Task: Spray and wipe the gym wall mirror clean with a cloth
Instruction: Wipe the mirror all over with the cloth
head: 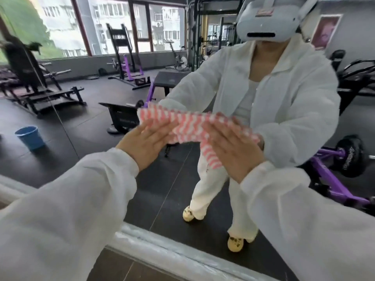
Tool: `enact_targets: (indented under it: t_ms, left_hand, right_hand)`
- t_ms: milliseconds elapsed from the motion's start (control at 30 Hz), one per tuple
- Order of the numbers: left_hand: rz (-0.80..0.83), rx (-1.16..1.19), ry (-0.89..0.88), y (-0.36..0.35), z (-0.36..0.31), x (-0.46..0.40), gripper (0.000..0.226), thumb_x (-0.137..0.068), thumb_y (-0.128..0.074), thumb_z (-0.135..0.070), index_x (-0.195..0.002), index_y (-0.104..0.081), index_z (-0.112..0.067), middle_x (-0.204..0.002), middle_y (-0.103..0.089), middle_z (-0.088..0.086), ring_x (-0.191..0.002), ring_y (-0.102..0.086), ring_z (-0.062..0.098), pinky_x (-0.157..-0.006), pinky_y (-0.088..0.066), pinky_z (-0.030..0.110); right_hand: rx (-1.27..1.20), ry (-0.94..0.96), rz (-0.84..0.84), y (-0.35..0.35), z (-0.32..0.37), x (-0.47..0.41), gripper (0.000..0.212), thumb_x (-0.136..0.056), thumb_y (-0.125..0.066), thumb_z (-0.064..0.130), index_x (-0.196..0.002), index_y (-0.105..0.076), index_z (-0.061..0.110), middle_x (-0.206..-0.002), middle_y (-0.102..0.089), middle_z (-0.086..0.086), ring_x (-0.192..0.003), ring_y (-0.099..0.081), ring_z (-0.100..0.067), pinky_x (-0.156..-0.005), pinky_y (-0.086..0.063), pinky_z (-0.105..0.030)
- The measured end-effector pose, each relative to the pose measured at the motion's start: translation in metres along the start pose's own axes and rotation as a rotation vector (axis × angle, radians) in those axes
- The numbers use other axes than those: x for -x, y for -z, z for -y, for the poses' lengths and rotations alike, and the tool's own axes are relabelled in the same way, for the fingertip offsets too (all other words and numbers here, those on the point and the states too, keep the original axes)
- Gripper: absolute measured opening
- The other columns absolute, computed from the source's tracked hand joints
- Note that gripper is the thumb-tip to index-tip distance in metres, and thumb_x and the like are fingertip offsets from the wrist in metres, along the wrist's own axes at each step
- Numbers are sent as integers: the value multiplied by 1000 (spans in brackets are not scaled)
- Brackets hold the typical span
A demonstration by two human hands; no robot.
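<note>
The mirror (105,102) fills nearly all of your view, running from the silver frame (154,242) at 6 o'clock up past the top edge, and it gives back the gym behind you: black and purple weight machines, a long row of windows (113,27) at 12 o'clock, and the dark rubber floor. You stand square to the glass, close enough that both arms reach it with the elbows only a little bent, which suits a broad wiping stroke.

A blue bucket (29,136) shows in the reflection at 9 o'clock, standing on the floor well apart from you; no spray bottle is in sight, so I judge the spraying is over for this patch and you are on the wipe.

The cloth (186,126), striped pink and white, lies spread flat against the glass just right of center, with one corner hanging down toward 6 o'clock. Spread wide like this, it covers more glass per pass.

Your left hand (146,142) presses its left end and your right hand (233,151) its right end. On both, the fingers (218,131) are straight and laid flat, released rather than clenched, pinning the cloth by pressure alone. Even pressure from both palms should keep it from bunching.
</note>
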State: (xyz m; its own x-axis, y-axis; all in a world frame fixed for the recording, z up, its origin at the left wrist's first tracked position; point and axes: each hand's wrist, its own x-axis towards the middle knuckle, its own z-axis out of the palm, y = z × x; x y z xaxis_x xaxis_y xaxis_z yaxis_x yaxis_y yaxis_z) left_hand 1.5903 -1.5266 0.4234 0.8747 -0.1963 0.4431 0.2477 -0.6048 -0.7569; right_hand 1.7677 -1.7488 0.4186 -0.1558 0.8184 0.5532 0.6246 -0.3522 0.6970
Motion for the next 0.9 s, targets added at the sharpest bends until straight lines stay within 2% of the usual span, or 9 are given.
enact_targets:
  t_ms: [67,167,267,467,600,667,733,800,900]
  left_hand:
    - [-175,68,15,1,31,-11,61,-84,-46,-16,-143,-32,-10,-158,14,5,-146,8,23,-117,-2,44]
    - [-293,139,-22,4,70,-25,55,-87,-35,-15,-142,-29,-11,-159,9,3,-145,9,21,-116,-5,44]
    - [-340,191,-62,0,94,-30,55,-87,-35,-14,-141,-30,-10,-152,-17,10,-146,5,22,-115,-8,45]
    - [-336,375,-195,-24,76,-20,53,-80,-39,-17,-133,-39,-9,-142,-42,17,-132,-26,35,-115,-4,42]
    - [-228,393,-303,-51,37,6,56,-75,-38,-22,-129,-41,-10,-135,-49,13,-126,-34,33,-116,3,38]
    - [-157,360,-392,-63,16,21,61,-69,-56,-27,-127,-51,-10,-127,-59,12,-122,-45,33,-115,2,35]
    - [-87,320,-483,-78,-6,34,74,-48,-82,-25,-118,-65,-8,-120,-64,11,-116,-56,32,-112,-6,35]
    - [-34,307,-570,-93,-28,47,73,-46,-83,-22,-115,-67,-7,-122,-62,11,-120,-49,29,-111,-17,38]
    - [46,195,-660,-109,-62,70,62,-73,-51,-27,-133,-44,-11,-143,-45,1,-132,-38,22,-114,-20,42]
  right_hand:
    - [-6,-86,-58,11,-13,-28,51,-97,-12,9,-144,-30,5,-156,-18,-1,-146,-1,-28,-117,2,-38]
    - [-55,-191,-97,29,-22,-63,44,-102,-12,6,-132,-43,-1,-149,-36,-9,-140,-22,-30,-116,-4,-37]
    - [-70,-252,-147,41,-19,-85,58,-101,-1,10,-122,-53,-4,-143,-44,-19,-134,-32,-33,-114,-8,-36]
    - [-133,-245,-194,23,13,-77,34,-100,-23,3,-128,-43,1,-142,-34,-19,-131,-29,-33,-116,-7,-36]
    - [-195,-148,-32,6,50,-47,59,-78,-45,3,-135,-34,4,-144,-26,-9,-142,-12,-26,-117,9,-31]
    - [-206,-90,109,-5,70,-29,84,-59,-73,0,-136,-40,2,-148,-31,-9,-146,10,-20,-117,12,-33]
    - [-157,20,236,-16,89,-10,98,-43,-84,0,-129,-39,4,-147,-32,-7,-146,12,-21,-117,11,-36]
    - [-79,159,313,-31,110,11,86,-58,-74,8,-133,-33,4,-149,-27,-8,-145,3,-28,-117,12,-41]
    - [108,330,538,-43,147,43,71,-83,-22,9,-145,7,-8,-154,7,-19,-144,6,-37,-111,21,-53]
